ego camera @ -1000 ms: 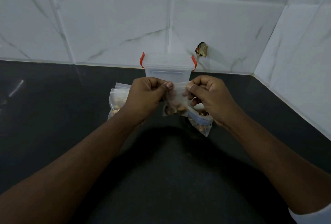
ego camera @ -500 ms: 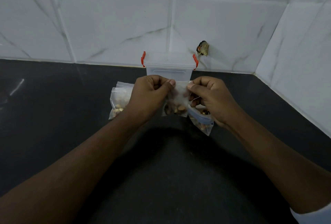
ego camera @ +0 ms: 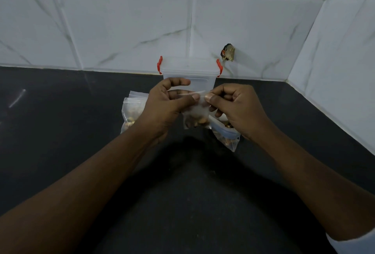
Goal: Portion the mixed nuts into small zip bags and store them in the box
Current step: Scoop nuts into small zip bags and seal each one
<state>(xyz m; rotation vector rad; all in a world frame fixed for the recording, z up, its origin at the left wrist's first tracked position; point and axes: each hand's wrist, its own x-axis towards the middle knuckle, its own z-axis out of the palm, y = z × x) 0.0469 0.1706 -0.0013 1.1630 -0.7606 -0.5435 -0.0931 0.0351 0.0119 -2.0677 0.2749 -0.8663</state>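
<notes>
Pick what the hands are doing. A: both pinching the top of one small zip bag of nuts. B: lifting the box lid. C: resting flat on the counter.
A: the left hand and right hand each pinch the top strip of the same small zip bag, with nuts at its bottom.

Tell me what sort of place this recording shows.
Most likely a home kitchen corner: a black countertop meets white marble-pattern wall tiles, and a clear storage box with red clips stands at the wall behind zip bags of nuts.
</notes>
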